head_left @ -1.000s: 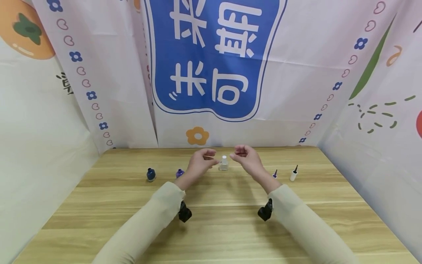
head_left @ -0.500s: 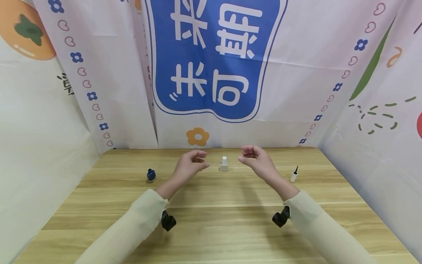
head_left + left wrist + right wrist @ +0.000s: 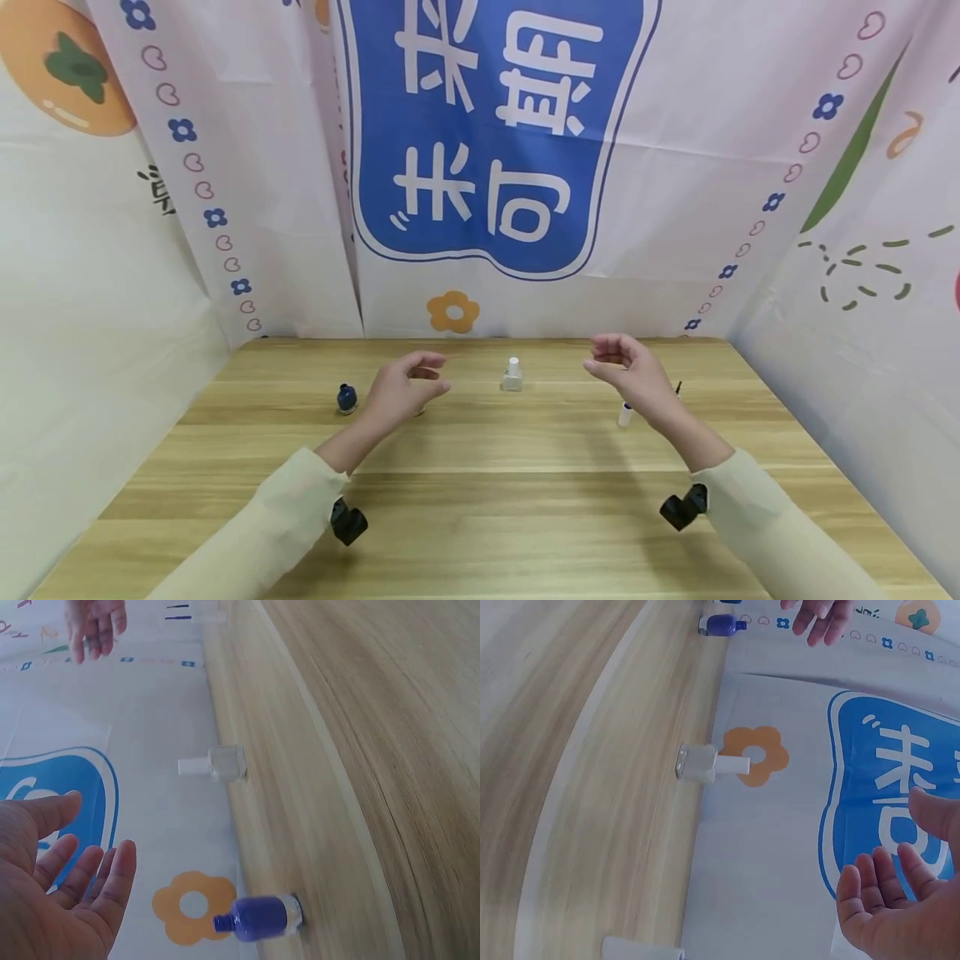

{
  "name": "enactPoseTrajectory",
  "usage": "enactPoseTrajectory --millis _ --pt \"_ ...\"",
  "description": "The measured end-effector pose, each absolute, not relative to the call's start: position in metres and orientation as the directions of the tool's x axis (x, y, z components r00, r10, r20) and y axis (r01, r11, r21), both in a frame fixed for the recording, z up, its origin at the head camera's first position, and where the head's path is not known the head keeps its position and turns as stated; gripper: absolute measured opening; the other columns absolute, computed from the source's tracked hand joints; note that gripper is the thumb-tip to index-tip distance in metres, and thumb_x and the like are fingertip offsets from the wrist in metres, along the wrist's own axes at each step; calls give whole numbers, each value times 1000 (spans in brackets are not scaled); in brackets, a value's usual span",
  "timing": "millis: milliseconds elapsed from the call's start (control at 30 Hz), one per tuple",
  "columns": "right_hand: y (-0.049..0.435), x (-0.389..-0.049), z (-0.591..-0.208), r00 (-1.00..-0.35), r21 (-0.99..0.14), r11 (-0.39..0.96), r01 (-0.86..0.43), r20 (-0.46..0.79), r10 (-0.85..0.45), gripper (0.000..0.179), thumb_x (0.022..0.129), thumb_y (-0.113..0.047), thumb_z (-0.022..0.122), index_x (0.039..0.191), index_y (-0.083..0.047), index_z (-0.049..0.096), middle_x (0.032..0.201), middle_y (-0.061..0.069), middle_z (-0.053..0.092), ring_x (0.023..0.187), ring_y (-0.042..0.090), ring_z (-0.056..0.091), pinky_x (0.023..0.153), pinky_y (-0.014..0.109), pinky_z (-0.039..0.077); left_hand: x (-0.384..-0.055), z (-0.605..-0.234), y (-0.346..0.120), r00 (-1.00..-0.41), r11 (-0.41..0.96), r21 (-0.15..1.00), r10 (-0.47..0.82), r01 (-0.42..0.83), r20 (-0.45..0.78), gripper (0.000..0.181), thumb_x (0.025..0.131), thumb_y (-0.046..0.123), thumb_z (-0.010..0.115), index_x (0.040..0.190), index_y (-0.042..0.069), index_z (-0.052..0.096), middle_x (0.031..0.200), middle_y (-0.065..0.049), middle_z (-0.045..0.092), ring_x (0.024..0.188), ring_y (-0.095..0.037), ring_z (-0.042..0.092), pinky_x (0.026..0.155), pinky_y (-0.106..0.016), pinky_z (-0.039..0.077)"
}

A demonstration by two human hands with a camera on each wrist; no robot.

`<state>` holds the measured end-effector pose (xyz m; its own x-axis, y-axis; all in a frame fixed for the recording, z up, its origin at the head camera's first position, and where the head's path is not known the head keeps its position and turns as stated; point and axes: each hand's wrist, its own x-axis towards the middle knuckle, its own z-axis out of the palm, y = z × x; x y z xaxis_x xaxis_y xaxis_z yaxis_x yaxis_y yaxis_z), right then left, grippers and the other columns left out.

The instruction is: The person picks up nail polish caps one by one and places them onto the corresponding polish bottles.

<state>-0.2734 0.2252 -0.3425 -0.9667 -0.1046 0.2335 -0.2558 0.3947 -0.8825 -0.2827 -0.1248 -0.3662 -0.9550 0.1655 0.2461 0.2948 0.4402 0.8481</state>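
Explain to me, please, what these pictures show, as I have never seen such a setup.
Gladly. There is no machine here: a person works with a bare left hand and right hand. The widest picture comes from a camera on the person's head; the other two come from a small black camera on each wrist, so the table looks turned sideways there.

On the table stand a clear bottle with its white top on, plus a blue bottle and a purple bottle, both uncapped. To the right are a white cap and, partly behind the right arm, a dark brush. Neither hand holds anything.
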Motion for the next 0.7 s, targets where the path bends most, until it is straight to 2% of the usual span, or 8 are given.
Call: enactPoseTrajectory --millis 300,533,700 --pt "250 -266 -350 -964 -865 431 -257 263 -47 46 92 -23 70 126 3 53 119 17 58 108 22 54 83 15 49 -282 -372 -154 -956 492 821 114 290 269 41 85 16 77 123 8 63 124 -11 63 108 -27 61 76 -33 56" --pt "270 -263 -360 -965 -870 436 -232 263 12 46 92 -20 69 127 5 52 118 18 57 100 7 55 81 12 48 -286 -378 -169 -966 496 831 70 251 250 41 84 10 76 122 4 63 123 -15 62 106 -30 62 77 -34 56" --pt "280 -259 -366 -973 -873 447 -193 230 28 50 93 -22 68 131 5 49 122 21 54 98 4 54 81 11 47 -288 -383 -176 -958 513 814 68 273 278 40 84 7 76 121 -1 63 121 -20 62 103 -33 63 80 -37 56"
